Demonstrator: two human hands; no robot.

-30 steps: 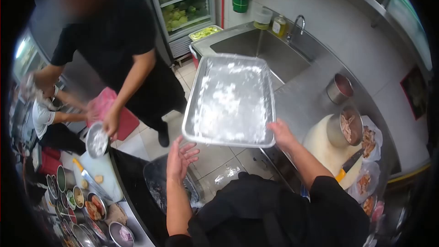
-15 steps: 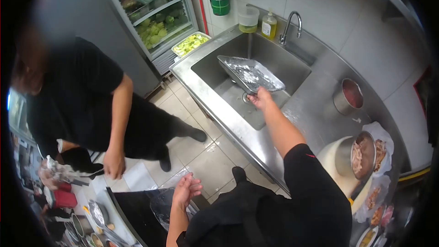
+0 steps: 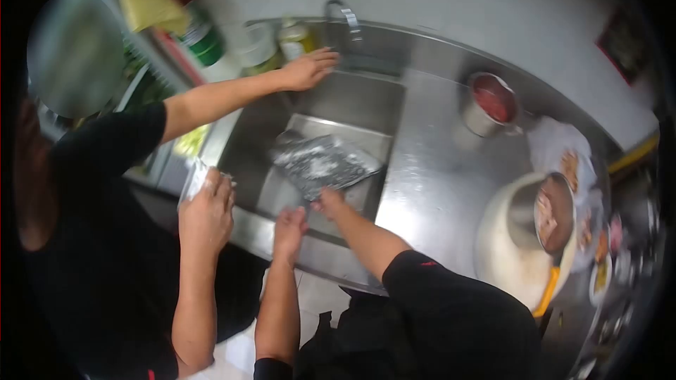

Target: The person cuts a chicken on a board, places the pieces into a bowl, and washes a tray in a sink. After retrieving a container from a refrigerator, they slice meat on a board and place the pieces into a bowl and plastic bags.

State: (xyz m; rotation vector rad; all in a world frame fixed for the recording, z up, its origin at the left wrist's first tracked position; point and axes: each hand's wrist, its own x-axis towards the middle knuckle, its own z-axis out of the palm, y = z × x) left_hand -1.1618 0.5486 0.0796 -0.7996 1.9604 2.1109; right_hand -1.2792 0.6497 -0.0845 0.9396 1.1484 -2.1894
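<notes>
A metal tray [image 3: 325, 164] with white residue on it is over the steel sink [image 3: 282, 190]. My right hand [image 3: 328, 203] grips the tray's near corner. Just left of it, at the sink's near edge, my left hand [image 3: 290, 229] has its fingers curled; blur hides whether it holds anything. A co-worker's hand [image 3: 310, 70] reaches across the back of the sink, close to the faucet [image 3: 343, 17]. The co-worker's other hand [image 3: 208, 200] holds something whitish and crumpled, left of the sink.
A soap bottle [image 3: 296, 39] and a plastic tub [image 3: 257, 49] stand behind the sink. On the counter [image 3: 429, 169] to the right are a metal pot with red contents [image 3: 491, 102], a pan of meat [image 3: 553, 214] and bagged food [image 3: 569, 162].
The co-worker has come up to the sink and stretched an arm towards the faucet. My left hand has moved up beside my right. The view has shifted towards the sink and counter.
</notes>
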